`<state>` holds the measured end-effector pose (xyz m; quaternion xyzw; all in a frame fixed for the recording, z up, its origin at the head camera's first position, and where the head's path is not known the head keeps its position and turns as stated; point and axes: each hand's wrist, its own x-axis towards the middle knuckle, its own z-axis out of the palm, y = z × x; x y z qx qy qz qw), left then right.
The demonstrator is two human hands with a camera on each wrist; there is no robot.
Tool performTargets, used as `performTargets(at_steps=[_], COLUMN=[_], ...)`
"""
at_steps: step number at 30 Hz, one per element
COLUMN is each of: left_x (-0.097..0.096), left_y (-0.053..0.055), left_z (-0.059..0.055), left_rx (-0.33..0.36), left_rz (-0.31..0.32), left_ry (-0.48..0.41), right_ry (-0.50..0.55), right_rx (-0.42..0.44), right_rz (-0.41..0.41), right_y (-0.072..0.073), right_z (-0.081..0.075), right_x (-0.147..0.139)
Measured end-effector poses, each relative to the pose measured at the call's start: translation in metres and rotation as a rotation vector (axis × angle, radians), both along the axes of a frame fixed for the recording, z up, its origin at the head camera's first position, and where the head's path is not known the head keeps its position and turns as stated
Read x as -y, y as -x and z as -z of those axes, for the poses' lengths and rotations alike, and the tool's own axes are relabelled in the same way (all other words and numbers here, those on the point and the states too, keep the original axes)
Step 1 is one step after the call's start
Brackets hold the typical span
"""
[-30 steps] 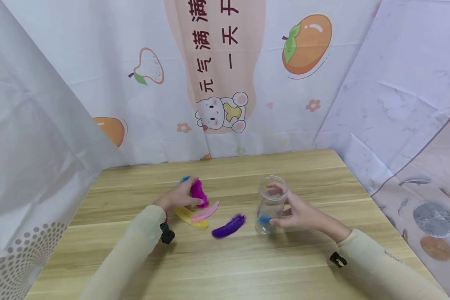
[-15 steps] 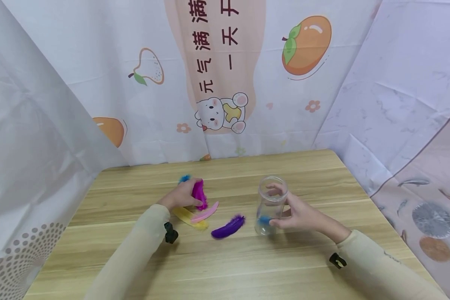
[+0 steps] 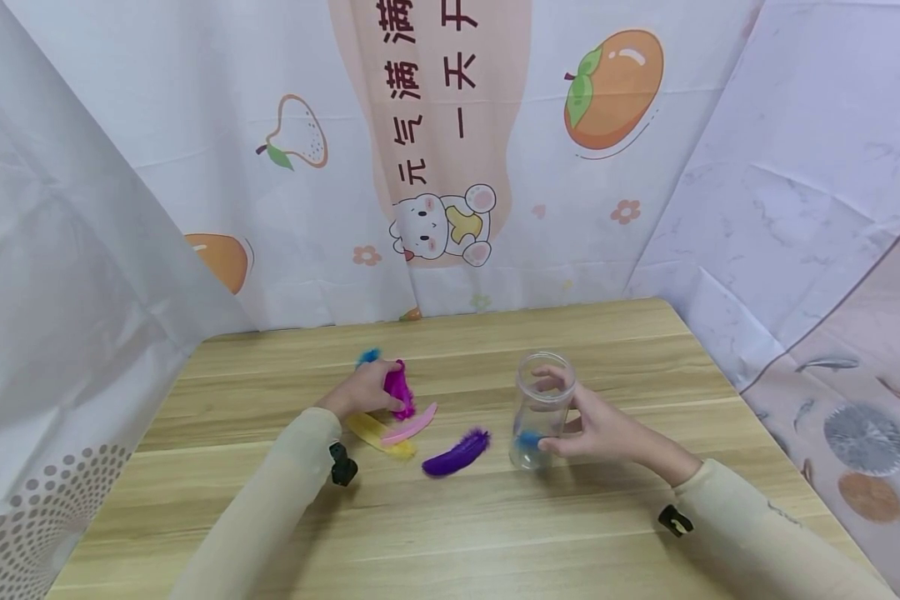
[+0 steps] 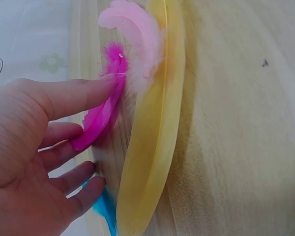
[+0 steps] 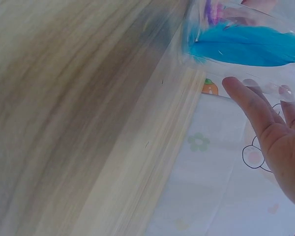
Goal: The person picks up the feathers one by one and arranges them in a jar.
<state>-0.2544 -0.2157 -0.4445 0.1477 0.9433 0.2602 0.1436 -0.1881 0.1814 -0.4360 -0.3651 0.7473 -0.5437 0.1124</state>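
My left hand (image 3: 360, 390) holds a magenta feather (image 4: 104, 115) near the table; the left wrist view has the thumb on one end and fingertips at the other. Just below the hand, a pink feather (image 3: 412, 425) overlaps a yellow feather (image 3: 371, 432). A blue feather (image 3: 367, 357) lies behind the hand, partly hidden by it. Between the hands rests a purple feather (image 3: 456, 456). With my right hand (image 3: 603, 427) I grip a clear, lidless jar (image 3: 527, 412) that stands upright on the table. Inside the jar is a turquoise-blue feather (image 5: 246, 46).
The wooden table (image 3: 450, 533) ends at the back against a printed curtain (image 3: 315, 217). More curtain hangs along the left and right sides. A black clip (image 3: 342, 464) sits by the left cuff, another black clip (image 3: 676, 521) by the right.
Over the last second, my left hand has shifted slightly right and its wrist has turned a little, with the magenta feather moving along. The right hand and jar stay put.
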Motion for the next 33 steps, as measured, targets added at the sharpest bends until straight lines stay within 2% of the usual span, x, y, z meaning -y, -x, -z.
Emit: performTargets(at_steps=[12, 24, 29, 33], left_x=[0.0000, 0.0041, 0.0048, 0.0057], left_y=[0.0007, 0.0066, 0.0054, 0.0055], left_z=[0.0009, 0.0063, 0.0049, 0.0057], left_rx=[0.014, -0.005, -0.015, -0.030], left_rz=[-0.023, -0.093, -0.131, -0.107], left_ry=[-0.057, -0.280, -0.301, -0.304], right_ry=[-0.012, -0.015, -0.025, -0.020], right_rx=[-0.014, -0.011, -0.027, -0.022], right_rz=[0.005, 0.011, 0.023, 0.018], right_y=[0.0007, 0.0013, 0.0017, 0.0013], right_z=[0.0006, 0.0003, -0.0004, -0.0004], right_x=[-0.0008, -0.0001, 0.0002, 0.0005])
